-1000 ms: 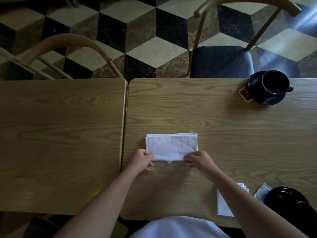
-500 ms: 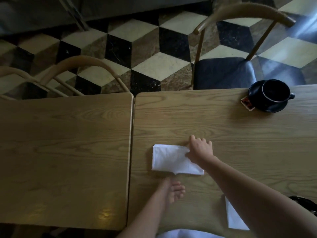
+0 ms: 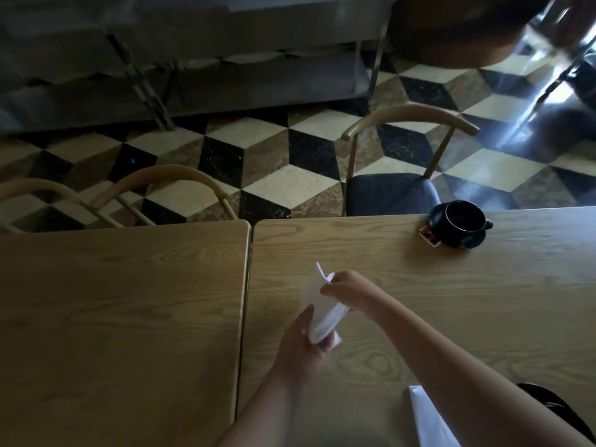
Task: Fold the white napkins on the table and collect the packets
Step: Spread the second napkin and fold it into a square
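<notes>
the right hand point(image 3: 346, 290) pinches the far end of the folded white napkin point(image 3: 319, 309) between thumb and curled fingers; the left hand point(image 3: 304, 346) grips its near end, thumb up along one side and fingers wrapped under. the napkin is lifted off the wood, held above the right table point(image 3: 419, 301) near that table's left edge, tilted so it runs from near-left to far-right, with thin layers fanning at its upper tip. it looks creased, bright, a little blurred.

two tables stand side by side with a narrow dark gap between them; the left table point(image 3: 122, 317) shows only bare wood. a second white napkin point(image 3: 429, 421) lies at the near edge, partly under the right forearm. one black cup point(image 3: 462, 217) on a saucer point(image 3: 435, 219) sits near the far edge, a small reddish packet point(image 3: 429, 236) tucked against it. three chairs stand beyond the far edges.
</notes>
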